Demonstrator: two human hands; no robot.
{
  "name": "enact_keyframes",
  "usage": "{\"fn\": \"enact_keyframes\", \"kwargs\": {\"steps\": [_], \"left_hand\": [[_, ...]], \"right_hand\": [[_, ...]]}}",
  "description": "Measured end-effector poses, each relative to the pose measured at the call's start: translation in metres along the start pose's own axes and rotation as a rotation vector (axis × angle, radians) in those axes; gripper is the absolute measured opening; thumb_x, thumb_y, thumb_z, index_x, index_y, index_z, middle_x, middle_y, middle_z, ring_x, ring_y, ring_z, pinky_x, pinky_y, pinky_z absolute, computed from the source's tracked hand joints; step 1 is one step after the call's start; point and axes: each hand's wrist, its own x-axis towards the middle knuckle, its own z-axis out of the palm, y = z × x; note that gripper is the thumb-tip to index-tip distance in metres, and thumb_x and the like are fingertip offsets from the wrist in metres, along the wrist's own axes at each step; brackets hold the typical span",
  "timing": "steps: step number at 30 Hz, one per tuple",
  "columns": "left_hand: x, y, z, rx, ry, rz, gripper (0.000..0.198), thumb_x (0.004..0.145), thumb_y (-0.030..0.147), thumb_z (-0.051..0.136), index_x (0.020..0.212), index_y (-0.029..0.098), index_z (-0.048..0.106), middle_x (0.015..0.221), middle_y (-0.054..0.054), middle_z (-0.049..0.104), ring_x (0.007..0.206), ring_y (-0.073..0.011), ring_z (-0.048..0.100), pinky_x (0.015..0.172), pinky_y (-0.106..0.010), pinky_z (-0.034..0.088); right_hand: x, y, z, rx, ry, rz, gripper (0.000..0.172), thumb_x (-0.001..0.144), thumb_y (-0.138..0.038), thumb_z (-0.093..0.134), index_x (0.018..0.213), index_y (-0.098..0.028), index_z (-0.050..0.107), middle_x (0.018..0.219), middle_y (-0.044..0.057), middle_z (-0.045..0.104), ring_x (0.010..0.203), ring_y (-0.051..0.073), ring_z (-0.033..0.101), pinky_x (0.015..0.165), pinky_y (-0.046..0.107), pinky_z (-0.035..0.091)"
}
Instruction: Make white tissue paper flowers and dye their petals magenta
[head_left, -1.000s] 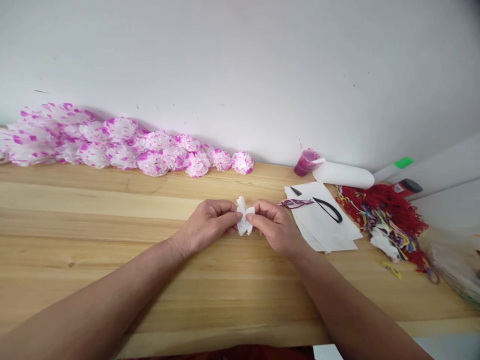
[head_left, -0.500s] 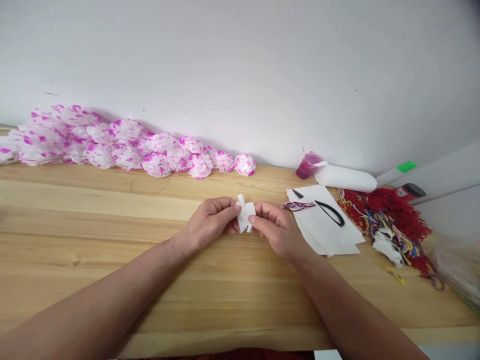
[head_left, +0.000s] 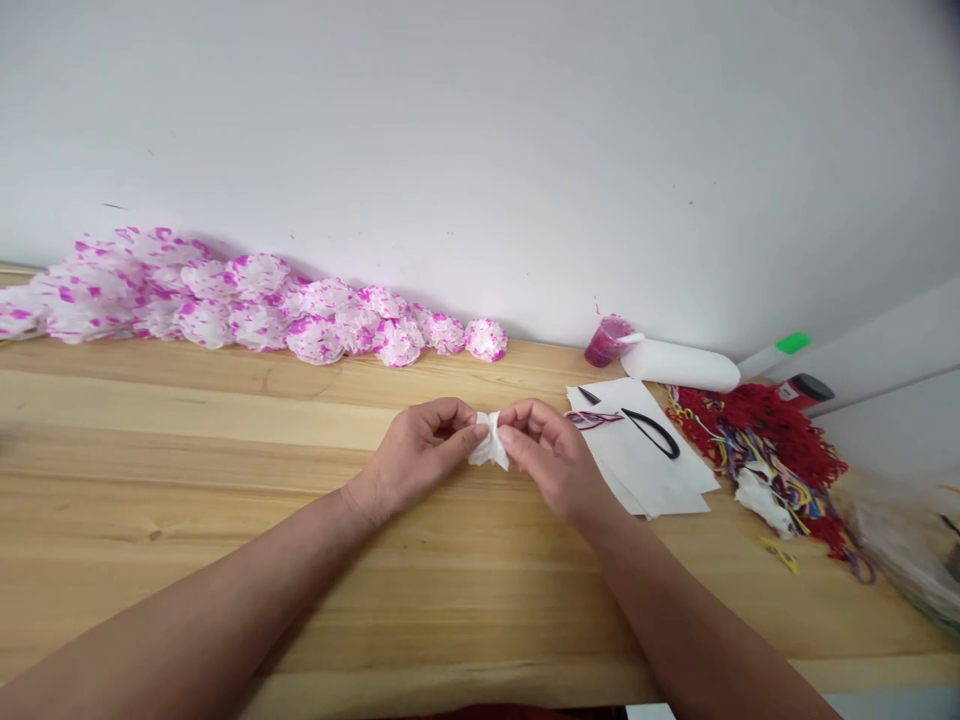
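Between both hands, above the middle of the wooden table point(head_left: 322, 590), is a small piece of white tissue paper point(head_left: 489, 450), pinched in at its top and flared below. My left hand point(head_left: 431, 445) grips its left side between thumb and fingers. On the other side, my right hand point(head_left: 546, 445) pinches the same paper with thumb and forefinger. The fingertips partly cover it. Just right of my right hand lie white paper sheets point(head_left: 645, 480), with purple thread point(head_left: 596, 419) and a black-handled tool point(head_left: 651, 432) on top.
A long heap of white and magenta paper pompoms point(head_left: 247, 300) lines the wall at left. Farther right stand a cup of magenta liquid point(head_left: 606, 342), a white roll point(head_left: 679, 365) and a dark-lidded container point(head_left: 806, 390). Tangled coloured yarn point(head_left: 772, 430) and a yellow clip-like piece point(head_left: 780, 555) lie nearby.
The white paper was flatter with loose strips sticking out; now it is gathered between my fingers and flares downward. My hands have closed in slightly on it. The view has shifted a little.
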Motion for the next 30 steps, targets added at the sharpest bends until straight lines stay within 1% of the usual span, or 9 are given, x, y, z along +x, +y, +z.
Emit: {"fn": "enact_keyframes", "kwargs": {"steps": [4, 9, 13, 16, 19, 21, 24, 27, 30], "left_hand": [[0.002, -0.007, 0.002, -0.157, -0.026, 0.001, 0.033, 0.086, 0.049, 0.064, 0.083, 0.016, 0.058, 0.074, 0.0, 0.061, 0.064, -0.0118, 0.053, 0.059, -0.024, 0.04], [0.005, -0.014, 0.001, -0.236, -0.038, -0.006, 0.033, 0.089, 0.05, 0.06, 0.087, 0.017, 0.058, 0.075, -0.001, 0.062, 0.065, -0.0119, 0.054, 0.061, -0.024, 0.041], [0.002, -0.008, 0.0, -0.145, -0.037, -0.002, 0.037, 0.091, 0.053, 0.055, 0.084, 0.016, 0.059, 0.074, -0.001, 0.06, 0.067, -0.0123, 0.054, 0.062, -0.024, 0.042], [-0.003, -0.002, 0.001, -0.023, -0.062, 0.018, 0.032, 0.082, 0.047, 0.068, 0.088, 0.017, 0.06, 0.078, 0.0, 0.061, 0.068, -0.0125, 0.053, 0.062, -0.023, 0.042], [-0.004, -0.001, 0.003, 0.133, -0.044, 0.021, 0.031, 0.076, 0.042, 0.075, 0.078, 0.016, 0.058, 0.068, 0.003, 0.055, 0.061, -0.0102, 0.046, 0.054, -0.022, 0.036], [-0.003, -0.002, 0.003, 0.175, -0.014, 0.013, 0.029, 0.08, 0.042, 0.07, 0.075, 0.016, 0.058, 0.065, 0.004, 0.053, 0.059, -0.0096, 0.044, 0.053, -0.021, 0.033], [0.001, -0.006, 0.001, 0.097, 0.005, 0.0, 0.028, 0.084, 0.044, 0.065, 0.081, 0.015, 0.062, 0.069, 0.002, 0.057, 0.06, -0.0101, 0.046, 0.054, -0.022, 0.034], [0.004, -0.007, 0.0, -0.052, -0.023, -0.022, 0.03, 0.083, 0.044, 0.067, 0.089, 0.015, 0.064, 0.077, -0.001, 0.064, 0.065, -0.012, 0.053, 0.058, -0.023, 0.039], [0.004, -0.006, -0.001, -0.096, -0.049, -0.041, 0.033, 0.081, 0.045, 0.069, 0.092, 0.014, 0.066, 0.081, -0.003, 0.068, 0.068, -0.0133, 0.056, 0.06, -0.023, 0.04]], "right_hand": [[-0.004, -0.002, 0.006, -0.176, 0.052, -0.1, 0.014, 0.087, -0.031, 0.066, 0.093, -0.02, 0.061, 0.079, 0.0, 0.058, 0.07, 0.013, 0.052, 0.062, 0.025, 0.041], [-0.001, 0.002, 0.005, -0.067, 0.088, -0.04, 0.021, 0.092, -0.036, 0.059, 0.08, -0.019, 0.059, 0.067, -0.003, 0.055, 0.058, 0.01, 0.047, 0.054, 0.023, 0.038], [0.0, 0.004, 0.004, -0.074, 0.139, 0.007, 0.029, 0.092, -0.043, 0.058, 0.076, -0.019, 0.059, 0.065, -0.002, 0.056, 0.056, 0.01, 0.049, 0.052, 0.023, 0.04], [0.001, 0.006, 0.002, -0.074, 0.165, 0.034, 0.034, 0.092, -0.047, 0.057, 0.073, -0.019, 0.058, 0.062, -0.003, 0.055, 0.053, 0.011, 0.05, 0.049, 0.023, 0.04], [0.002, 0.007, 0.002, -0.093, 0.164, 0.048, 0.037, 0.093, -0.05, 0.054, 0.072, -0.019, 0.057, 0.058, -0.003, 0.054, 0.048, 0.01, 0.047, 0.045, 0.023, 0.036], [0.002, 0.008, 0.002, -0.07, 0.148, 0.044, 0.035, 0.093, -0.049, 0.054, 0.075, -0.019, 0.058, 0.059, -0.003, 0.056, 0.049, 0.01, 0.047, 0.046, 0.023, 0.037], [0.002, 0.007, 0.005, -0.002, 0.118, 0.032, 0.023, 0.089, -0.041, 0.062, 0.083, -0.019, 0.061, 0.065, -0.002, 0.06, 0.056, 0.01, 0.054, 0.051, 0.022, 0.041], [0.002, 0.006, 0.006, 0.032, 0.11, 0.032, 0.013, 0.084, -0.03, 0.066, 0.09, -0.019, 0.063, 0.071, -0.002, 0.063, 0.062, 0.011, 0.058, 0.052, 0.021, 0.043], [0.003, 0.006, 0.006, 0.049, 0.144, 0.041, 0.012, 0.083, -0.027, 0.065, 0.09, -0.018, 0.063, 0.071, -0.002, 0.063, 0.061, 0.011, 0.059, 0.051, 0.021, 0.043]]}}
